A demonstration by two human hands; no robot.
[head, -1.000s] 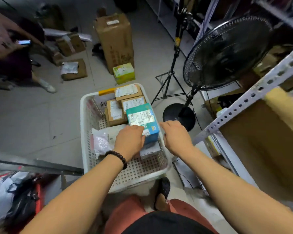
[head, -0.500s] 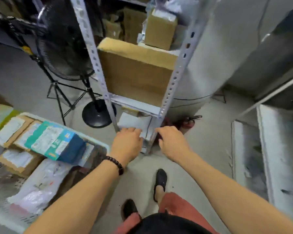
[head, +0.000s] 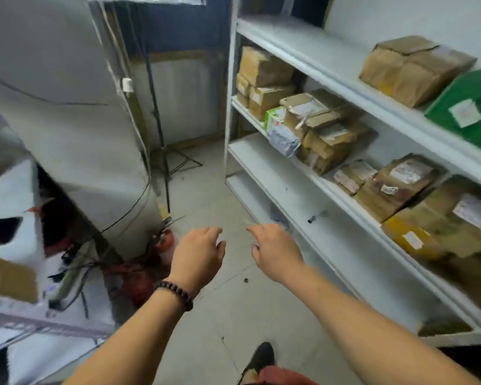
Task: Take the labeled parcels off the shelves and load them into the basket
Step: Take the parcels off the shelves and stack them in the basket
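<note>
A white shelf unit (head: 331,195) fills the right side. Brown labeled parcels (head: 406,187) lie on its middle shelf, with a yellow-taped one (head: 413,238) nearest me. Further back sit a green-and-white box (head: 274,119), a grey mailer bag (head: 285,140) and stacked cartons (head: 264,79). The top shelf carries a brown parcel (head: 411,68) and a green one (head: 472,109). My left hand (head: 197,254) and my right hand (head: 275,251) hover empty over the floor, fingers loosely spread, left of the lower shelf. The basket is out of view.
A grey pillar (head: 75,129) stands at left, with a tripod stand (head: 164,151) behind it. Red equipment and cables (head: 147,262) lie at the pillar's base. A second rack with a cardboard box (head: 9,279) is at far left. My shoe (head: 258,359) is on the tiled floor.
My view has swung right, away from the basket and fan, past the metal rack, to the white shelves. Both hands left the teal box in the basket and now hang empty.
</note>
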